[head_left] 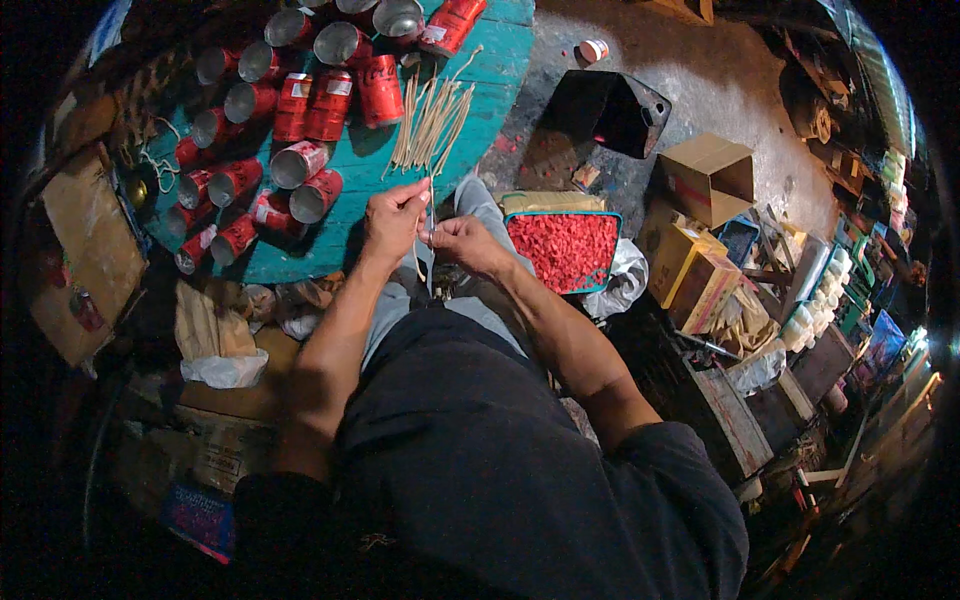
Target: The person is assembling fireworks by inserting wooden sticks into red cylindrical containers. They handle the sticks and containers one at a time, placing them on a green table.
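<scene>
My left hand (392, 222) is closed in a pinch on a pale string (431, 190), held upright in front of my lap. My right hand (468, 245) is closed just to the right of it. A thin, shiny strip stands between the two hands at its fingertips, too small to name. Just beyond my left hand, a loose bundle of pale cut strings (432, 125) lies on the green wooden table (490, 75). Red cans with their tops cut off (340, 45) cover the table's left and far parts, some upright, many on their sides.
A teal-rimmed tray of red chips (562, 250) is right of my knees, beside a white plastic bag (622, 280). Farther off are a black container (610, 112) and an open cardboard box (708, 178). Boxes and clutter line the right side. Paper bags (215, 325) stand at left.
</scene>
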